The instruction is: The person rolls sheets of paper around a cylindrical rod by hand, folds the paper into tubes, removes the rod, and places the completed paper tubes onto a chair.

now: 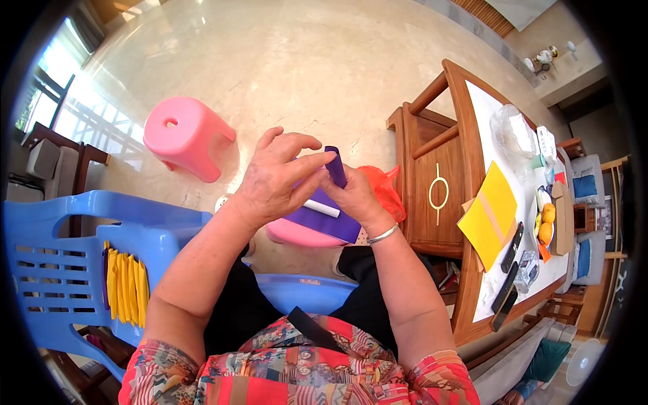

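Observation:
A small purple roll, apparently paper or thin sheet material, stands upright between my hands above a pink stool. My right hand is closed around its lower part, thumb in front. From the left, my left hand meets the roll with index finger and thumb, its other fingers raised and bent. Below them, a flat purple sheet lies on the stool top, partly hidden by my hands. On that sheet rests a white stick, its left end behind my left hand.
A second pink stool stands on the floor ahead. Several yellow folded pieces sit on a blue chair at left. At right, a wooden table bears yellow sheets, fruit and dark-handled tools. A red bag is beside it.

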A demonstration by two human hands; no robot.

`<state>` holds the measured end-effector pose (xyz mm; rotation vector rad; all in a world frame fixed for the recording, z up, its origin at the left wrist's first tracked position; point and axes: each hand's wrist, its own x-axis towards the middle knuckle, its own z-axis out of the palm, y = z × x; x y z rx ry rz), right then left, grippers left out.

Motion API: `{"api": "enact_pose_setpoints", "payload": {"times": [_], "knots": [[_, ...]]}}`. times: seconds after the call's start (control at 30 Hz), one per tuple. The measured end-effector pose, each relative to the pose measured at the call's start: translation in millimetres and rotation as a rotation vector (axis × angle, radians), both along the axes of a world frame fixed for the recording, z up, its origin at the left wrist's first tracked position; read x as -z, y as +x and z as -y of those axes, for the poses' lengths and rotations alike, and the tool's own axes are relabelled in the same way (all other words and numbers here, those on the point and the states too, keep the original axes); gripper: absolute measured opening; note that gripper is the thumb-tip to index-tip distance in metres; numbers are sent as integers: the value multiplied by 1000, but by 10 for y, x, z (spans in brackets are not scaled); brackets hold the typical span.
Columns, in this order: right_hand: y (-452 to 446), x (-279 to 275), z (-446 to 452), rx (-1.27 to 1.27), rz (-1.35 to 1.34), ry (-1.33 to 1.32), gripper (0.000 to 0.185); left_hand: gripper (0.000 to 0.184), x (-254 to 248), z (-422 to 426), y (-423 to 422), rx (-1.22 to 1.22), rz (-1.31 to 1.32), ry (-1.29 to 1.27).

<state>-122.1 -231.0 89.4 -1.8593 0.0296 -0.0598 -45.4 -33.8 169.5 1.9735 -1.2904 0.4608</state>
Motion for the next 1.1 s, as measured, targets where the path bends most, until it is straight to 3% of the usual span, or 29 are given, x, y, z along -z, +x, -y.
{"api": "enact_pose_setpoints", "payload": {"times": [0.63, 0.83, 0.9, 1.03, 1.1], "knots": [[20, 36, -35, -69, -76, -153, 31, 8, 218, 43, 13, -97, -248, 37], [53, 199, 65, -73, -101, -176, 28, 7, 243, -54, 184, -240, -175, -108], [87, 279, 187, -56, -150, -281, 29, 8, 244, -178, 346, -402, -341, -182], [90, 343, 453, 155, -140, -557, 30, 22, 530, -537, 822, -326, -831, -650], [129, 351, 538, 222, -203, -375, 24, 20, 536, -620, 908, -413, -970, -716]]}}
